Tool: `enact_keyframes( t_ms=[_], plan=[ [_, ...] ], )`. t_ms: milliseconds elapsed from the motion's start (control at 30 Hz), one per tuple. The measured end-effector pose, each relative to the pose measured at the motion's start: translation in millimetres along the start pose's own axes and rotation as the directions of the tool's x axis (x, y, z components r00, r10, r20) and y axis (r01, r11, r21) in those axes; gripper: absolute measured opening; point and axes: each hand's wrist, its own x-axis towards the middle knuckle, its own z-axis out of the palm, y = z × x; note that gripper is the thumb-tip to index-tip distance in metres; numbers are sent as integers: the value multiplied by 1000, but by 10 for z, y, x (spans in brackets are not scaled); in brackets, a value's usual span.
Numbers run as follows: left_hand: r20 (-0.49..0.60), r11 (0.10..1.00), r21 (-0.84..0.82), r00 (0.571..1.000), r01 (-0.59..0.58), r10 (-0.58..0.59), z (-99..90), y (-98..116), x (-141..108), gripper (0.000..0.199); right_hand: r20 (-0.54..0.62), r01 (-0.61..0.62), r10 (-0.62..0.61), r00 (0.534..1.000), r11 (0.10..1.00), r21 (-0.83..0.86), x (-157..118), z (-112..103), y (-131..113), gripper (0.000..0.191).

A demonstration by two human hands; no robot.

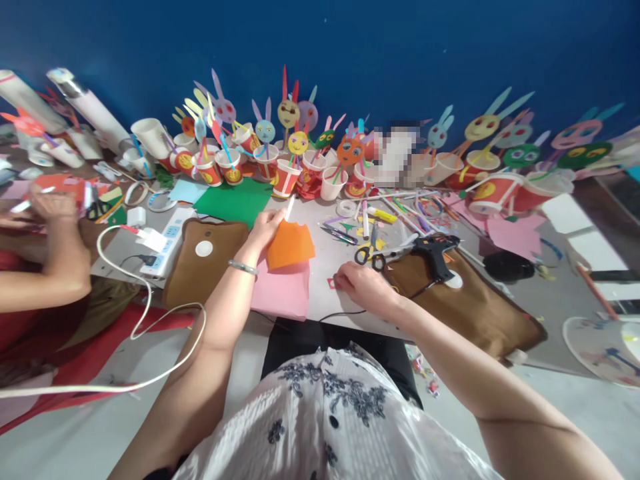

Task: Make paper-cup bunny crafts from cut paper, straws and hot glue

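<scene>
The orange paper [291,247] is on the near part of the desk [325,308], overlapping a sheet of pink paper [283,293] that shows below it. At its upper left edge is the left hand [269,230], its grip clamped on the orange paper; a white stick [291,208] pokes up at the fingertips, though whether it is held too I cannot tell. To the right of the orange paper and a little nearer the person, the right hand [361,283] has its fingers curled in beside a small red scrap [331,283]; whether that grip is pinching the scrap I cannot tell. Farther right of the orange paper come scissors [379,261] with black handles, and a black glue gun [436,257] by a brown bag [480,310]. Left of the orange paper is a brown cushion [200,280] with a white disc, then a white power strip [170,243]; well to the left, another person's hand [57,204] is over red-orange paper [70,189]. Beyond the orange paper, a green sheet [233,203] is at the upper left, and paper cups [287,178] bearing long-eared paper faces [299,143] line the back.
</scene>
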Motion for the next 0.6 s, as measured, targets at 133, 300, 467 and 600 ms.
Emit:
enact_keyframes(
  t_ms=[133,300,467,600],
  plan=[
    [-6,987,-155,999,33,-34,18,45,-40,47,-123,0,62,990,894,448,-87,-92,74,21],
    [-55,963,-230,986,142,-158,56,121,-54,41,-87,-28,179,980,559,828,-263,-90,198,34],
    [-100,950,-240,968,201,-230,41,257,-100,34,23,-94,235,972,296,951,-470,-58,302,33],
    [-99,953,-229,970,196,-224,20,340,-149,38,95,-137,277,956,136,981,-579,-68,307,33]
  ],
)
